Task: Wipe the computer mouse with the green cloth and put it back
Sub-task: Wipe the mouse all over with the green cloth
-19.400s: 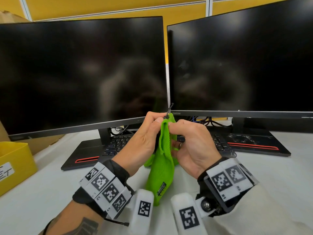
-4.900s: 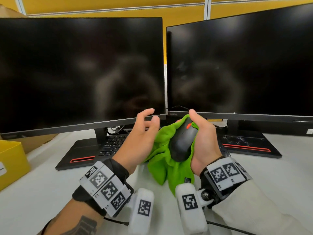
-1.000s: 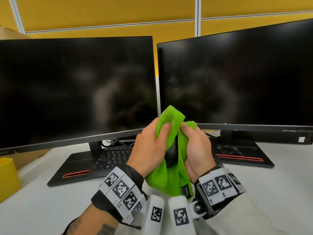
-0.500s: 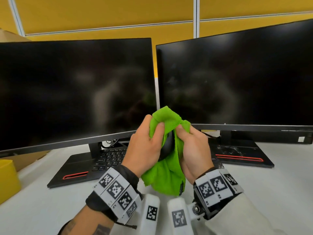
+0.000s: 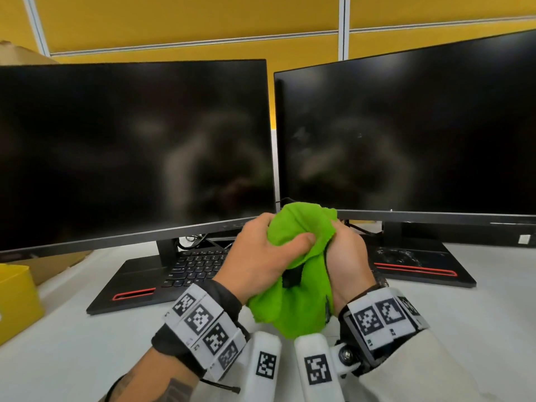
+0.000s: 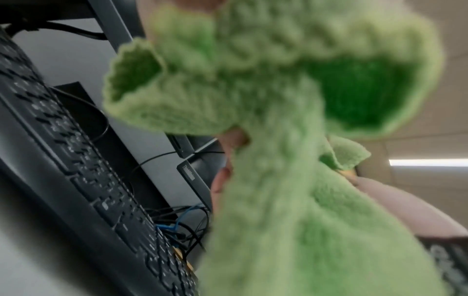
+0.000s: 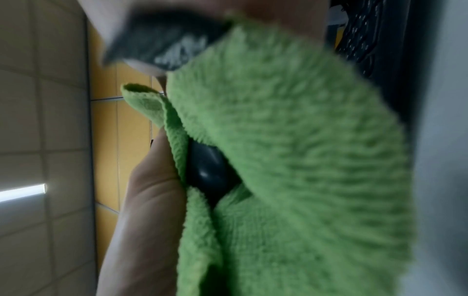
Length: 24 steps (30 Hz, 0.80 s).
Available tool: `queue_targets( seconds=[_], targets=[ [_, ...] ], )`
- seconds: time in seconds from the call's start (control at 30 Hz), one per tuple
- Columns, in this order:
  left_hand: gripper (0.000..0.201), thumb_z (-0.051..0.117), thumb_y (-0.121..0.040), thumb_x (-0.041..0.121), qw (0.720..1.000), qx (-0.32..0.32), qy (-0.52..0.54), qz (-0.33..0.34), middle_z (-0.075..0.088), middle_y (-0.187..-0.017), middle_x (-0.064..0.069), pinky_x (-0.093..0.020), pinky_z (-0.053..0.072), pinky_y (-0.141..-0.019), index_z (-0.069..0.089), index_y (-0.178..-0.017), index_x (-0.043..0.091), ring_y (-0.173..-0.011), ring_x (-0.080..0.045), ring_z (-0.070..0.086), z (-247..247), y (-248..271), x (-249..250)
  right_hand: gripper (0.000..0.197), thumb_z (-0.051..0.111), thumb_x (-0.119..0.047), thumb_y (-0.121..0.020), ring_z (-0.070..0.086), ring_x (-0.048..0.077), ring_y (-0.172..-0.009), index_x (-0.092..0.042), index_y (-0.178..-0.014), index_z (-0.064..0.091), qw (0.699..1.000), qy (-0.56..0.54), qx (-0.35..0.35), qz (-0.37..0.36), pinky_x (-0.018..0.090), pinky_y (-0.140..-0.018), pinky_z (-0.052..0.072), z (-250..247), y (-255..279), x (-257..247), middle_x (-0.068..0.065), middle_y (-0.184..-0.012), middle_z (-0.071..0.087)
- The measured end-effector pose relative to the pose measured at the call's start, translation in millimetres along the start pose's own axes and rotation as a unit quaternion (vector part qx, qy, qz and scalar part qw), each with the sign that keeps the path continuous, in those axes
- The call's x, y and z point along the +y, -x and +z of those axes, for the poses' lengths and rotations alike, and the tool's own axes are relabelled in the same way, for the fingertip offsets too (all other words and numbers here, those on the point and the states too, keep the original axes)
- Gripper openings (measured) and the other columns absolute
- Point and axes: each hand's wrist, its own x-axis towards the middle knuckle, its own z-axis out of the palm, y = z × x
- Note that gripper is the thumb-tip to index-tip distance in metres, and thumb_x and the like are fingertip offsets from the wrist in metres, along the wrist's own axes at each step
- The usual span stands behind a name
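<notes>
The green cloth [image 5: 301, 303] is bunched between both hands above the desk, in front of the gap between the two monitors. It wraps the black computer mouse [image 5: 291, 278], of which only a small dark patch shows; the right wrist view shows that mouse [image 7: 207, 172] peeking out between cloth [image 7: 291, 160] and palm. My left hand [image 5: 261, 262] grips the cloth from the left, thumb pressed over its top. My right hand [image 5: 345, 262] holds the wrapped mouse from the right. In the left wrist view the cloth [image 6: 278, 160] fills most of the picture.
Two dark monitors [image 5: 130, 146] [image 5: 412, 132] stand close behind the hands on flat black bases [image 5: 420, 274]. A black keyboard [image 5: 197, 265] lies under the left monitor. A yellow box [image 5: 14, 303] sits at the left edge of the white desk [image 5: 72, 343].
Over the last second the cloth has bunched tighter over the mouse, and my left thumb has moved across its top. Both hands have stayed in the same place.
</notes>
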Motion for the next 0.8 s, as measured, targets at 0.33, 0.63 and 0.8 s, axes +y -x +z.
queue_targets(
  seconds=[0.33, 0.63, 0.8],
  targets=[
    [0.044, 0.049, -0.094, 0.054, 0.987, 0.163, -0.001, 0.009, 0.072, -0.08, 0.002, -0.05, 0.054, -0.091, 0.065, -0.08, 0.015, -0.088, -0.032, 0.067, -15, -12, 7, 0.041, 0.055, -0.012, -0.101, 0.064, 0.041, -0.132, -0.005, -0.141, 0.058, 0.989, -0.035, -0.143, 0.014, 0.059, -0.117, 0.046, 10, 12, 17, 0.024, -0.138, 0.069],
    [0.059, 0.064, -0.074, 0.07, 0.993, 0.059, 0.094, -0.052, 0.074, -0.1, -0.005, -0.057, 0.055, -0.1, 0.06, -0.107, 0.021, -0.102, -0.027, 0.072, 0, -2, 2, 0.023, 0.059, -0.017, -0.106, 0.074, 0.039, -0.116, -0.006, -0.123, 0.07, 0.992, 0.066, -0.082, -0.073, 0.057, -0.104, 0.058, 7, 8, 10, 0.022, -0.12, 0.077],
    [0.051, 0.06, -0.084, 0.068, 1.0, 0.0, -0.029, -0.008, 0.066, -0.085, 0.008, -0.047, 0.055, -0.086, 0.054, -0.098, 0.019, -0.084, -0.016, 0.066, 8, 3, 7, 0.041, 0.057, -0.049, -0.1, 0.076, 0.03, -0.095, -0.014, -0.094, 0.079, 0.981, 0.132, 0.053, -0.135, 0.066, -0.096, 0.057, 1, -3, 15, 0.018, -0.097, 0.08]
  ],
)
